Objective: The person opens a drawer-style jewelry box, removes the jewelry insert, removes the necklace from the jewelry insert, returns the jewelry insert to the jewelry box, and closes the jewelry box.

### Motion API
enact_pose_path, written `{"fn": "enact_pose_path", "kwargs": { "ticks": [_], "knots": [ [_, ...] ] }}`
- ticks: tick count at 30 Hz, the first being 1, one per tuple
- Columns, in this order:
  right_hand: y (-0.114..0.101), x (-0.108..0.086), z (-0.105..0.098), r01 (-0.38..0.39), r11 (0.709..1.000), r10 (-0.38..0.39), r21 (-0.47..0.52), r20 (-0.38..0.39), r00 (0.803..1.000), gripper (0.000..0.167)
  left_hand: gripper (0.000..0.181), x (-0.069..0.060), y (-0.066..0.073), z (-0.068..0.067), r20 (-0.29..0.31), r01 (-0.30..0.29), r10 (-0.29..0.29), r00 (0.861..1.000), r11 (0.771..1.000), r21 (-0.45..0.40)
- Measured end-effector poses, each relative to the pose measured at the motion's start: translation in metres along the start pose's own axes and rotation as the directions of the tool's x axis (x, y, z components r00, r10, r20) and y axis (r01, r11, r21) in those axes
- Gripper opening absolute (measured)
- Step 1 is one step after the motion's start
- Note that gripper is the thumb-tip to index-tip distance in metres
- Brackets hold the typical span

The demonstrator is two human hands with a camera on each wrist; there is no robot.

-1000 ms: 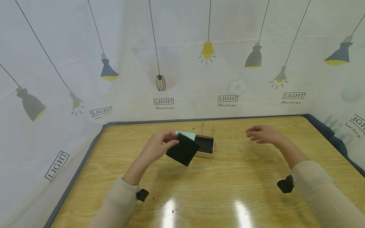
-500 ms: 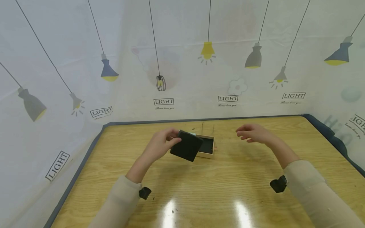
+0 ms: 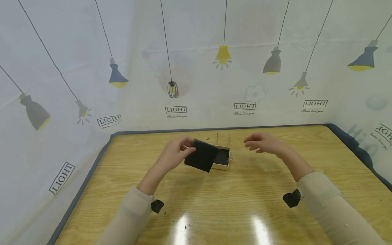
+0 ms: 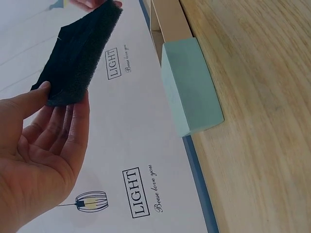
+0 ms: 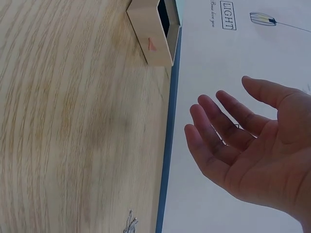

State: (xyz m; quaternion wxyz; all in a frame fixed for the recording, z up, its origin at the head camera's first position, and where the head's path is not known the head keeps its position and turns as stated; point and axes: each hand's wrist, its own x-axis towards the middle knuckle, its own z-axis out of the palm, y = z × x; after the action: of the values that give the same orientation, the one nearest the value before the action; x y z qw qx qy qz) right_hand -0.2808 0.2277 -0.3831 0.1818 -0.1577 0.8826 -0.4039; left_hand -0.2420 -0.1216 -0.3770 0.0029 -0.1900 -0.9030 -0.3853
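Note:
My left hand (image 3: 171,154) pinches a square black foam pad (image 3: 201,155) by its left corner, thumb on the near face and fingers behind. The pad (image 4: 77,58) is tilted above the table, its porous edge showing in the left wrist view. Behind it lies a drawer-style box: a mint-green sleeve (image 4: 194,82) with a tan tray (image 3: 225,166) slid out to the right. Black lining shows inside the tray, and a small pinkish tab (image 5: 151,44) is on its end. My right hand (image 3: 264,143) hovers right of the box, fingers loosely bent, holding nothing.
The wooden table (image 3: 245,200) has a dark blue border along its back and sides. A white curtain (image 3: 202,78) printed with lamps and "LIGHT" lettering hangs behind. Dark scuff marks lie on the table near the back edge.
My left hand has carried the foam pad slightly right and up, so that it covers the sleeve in the head view. My right hand has moved left, closer to the box.

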Motion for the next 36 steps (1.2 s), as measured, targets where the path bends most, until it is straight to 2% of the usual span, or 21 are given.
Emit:
{"fn": "enact_pose_path", "kwargs": {
  "ticks": [10, 23, 36],
  "knots": [
    [-0.007, 0.003, 0.007, 0.020, 1.000, -0.021, 0.015, 0.018, 1.000, 0.044, 0.030, 0.002, -0.001, 0.003, 0.001, 0.004, -0.004, 1.000, 1.000, 0.006],
    [-0.011, 0.008, 0.013, 0.042, 0.999, -0.043, 0.026, 0.046, 0.998, 0.043, 0.026, 0.003, -0.001, 0.007, -0.010, -0.017, 0.017, 1.000, 1.000, -0.002],
    [-0.026, 0.007, 0.021, 0.071, 0.996, -0.076, 0.061, 0.086, 0.993, 0.044, 0.027, 0.005, 0.001, 0.012, -0.006, -0.015, 0.015, 1.000, 1.000, -0.021]
  ]
}}
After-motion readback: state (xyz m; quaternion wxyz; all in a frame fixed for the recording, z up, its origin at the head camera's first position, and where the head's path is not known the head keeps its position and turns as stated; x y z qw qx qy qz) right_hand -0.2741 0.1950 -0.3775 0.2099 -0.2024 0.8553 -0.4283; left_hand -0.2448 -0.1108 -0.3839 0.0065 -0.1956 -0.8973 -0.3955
